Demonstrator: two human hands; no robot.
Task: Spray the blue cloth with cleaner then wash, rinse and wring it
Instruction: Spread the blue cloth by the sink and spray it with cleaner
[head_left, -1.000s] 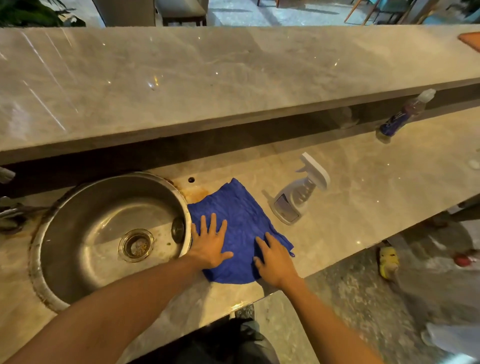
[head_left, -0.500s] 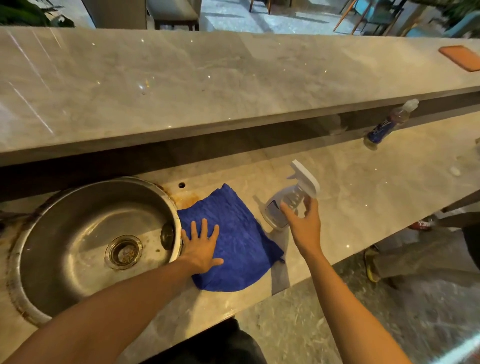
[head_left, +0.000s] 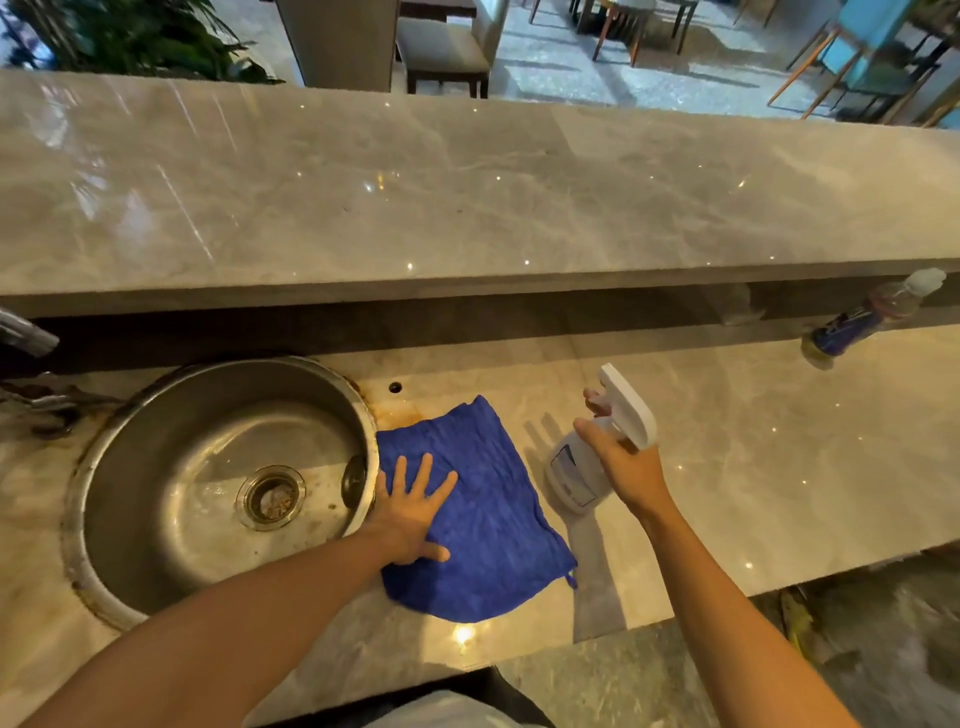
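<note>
The blue cloth (head_left: 488, 499) lies spread flat on the marble counter, just right of the round steel sink (head_left: 156, 467). My left hand (head_left: 413, 506) rests flat on the cloth's left part with fingers spread. To the right of the cloth, my right hand (head_left: 621, 465) is wrapped around the neck of a white spray bottle (head_left: 576, 467). The bottle's trigger head points up and away from me. Its base looks slightly off the counter, though I cannot tell for sure.
A second bottle with a blue label (head_left: 862, 322) stands at the far right under the raised marble bar top (head_left: 467, 197). The counter's front edge (head_left: 675, 608) runs close below the cloth. A tap part (head_left: 26, 338) shows at the far left.
My right hand left the cloth, reached right and closed around the spray bottle. The left hand stayed flat on the cloth.
</note>
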